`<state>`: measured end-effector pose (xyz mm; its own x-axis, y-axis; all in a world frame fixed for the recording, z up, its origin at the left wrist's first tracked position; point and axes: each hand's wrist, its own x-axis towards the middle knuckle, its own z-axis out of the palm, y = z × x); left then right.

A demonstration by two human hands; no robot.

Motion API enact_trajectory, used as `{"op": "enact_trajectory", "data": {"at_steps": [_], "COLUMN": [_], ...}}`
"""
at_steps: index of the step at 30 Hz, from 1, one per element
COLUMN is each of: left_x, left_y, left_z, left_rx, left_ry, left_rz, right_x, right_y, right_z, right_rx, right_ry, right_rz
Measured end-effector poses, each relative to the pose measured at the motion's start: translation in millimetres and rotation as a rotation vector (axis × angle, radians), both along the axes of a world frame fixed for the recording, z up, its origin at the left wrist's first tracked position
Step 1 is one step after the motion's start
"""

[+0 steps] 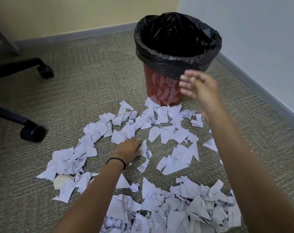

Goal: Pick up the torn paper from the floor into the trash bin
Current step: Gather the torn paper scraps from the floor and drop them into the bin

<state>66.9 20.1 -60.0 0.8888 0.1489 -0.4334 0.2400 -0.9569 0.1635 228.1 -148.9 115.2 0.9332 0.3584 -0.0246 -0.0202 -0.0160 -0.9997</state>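
Scraps of torn white printed paper (173, 137) litter the carpet at 6 o'clock of the red, black-lined bin (166, 88). Left hand (128, 148) pinches one scrap; right hand (199, 87), blurred, fingers spread, empty.

The torn paper (148, 119) on the carpet (85, 84) bore printed text, all of it too small and blurred to read.

head view looks forward and down, close over the carpet (92, 84).
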Motion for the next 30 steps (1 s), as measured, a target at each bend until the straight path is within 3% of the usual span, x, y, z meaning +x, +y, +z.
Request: {"op": "enact_trajectory", "data": {"at_steps": [4,8,11,15,19,22,24,27,30], "left_x": [5.3,8.6,8.9,8.5,12.1,19.9,31.8,53.6,80.9], "left_y": [-8.4,-11.7,-13.3,-10.3,-5.5,-5.9,-6.3,-9.6,-21.1], "left_z": [-1.7,-4.0,-6.3,-8.9,1.0,20.3,41.7,90.4,144.7], "left_rx": [0.049,0.062,0.073,0.018,-0.097,-0.278,-0.533,-0.936,-1.121], "left_ry": [0.027,0.032,0.032,-0.053,-0.106,-0.188,-0.257,-0.314,-0.441], "left_rz": [-0.049,-0.067,-0.051,-0.009,0.121,0.254,0.315,0.303,0.305], "right_x": [-19.6,-42.1,-64.5,-96.3,-110.2,-107.9,-106.0,-104.8,-105.3], "right_y": [-28.1,-54.5,-64.5,-57.4,-47.6,-47.1,-47.4,-46.4,-44.6], "right_z": [-84.8,-156.8,-183.6,-197.5,-197.6,-197.5,-197.9,-195.4,-192.2], "right_rx": [-0.420,-0.910,-1.053,-1.245,-1.307,-1.316,-1.321,-1.341,-1.341], "right_ry": [0.030,0.039,0.098,-0.148,-0.185,-0.270,-0.316,-0.359,-0.366], "right_rz": [0.057,0.297,0.443,0.571,0.631,0.594,0.584,0.603,0.594]}}
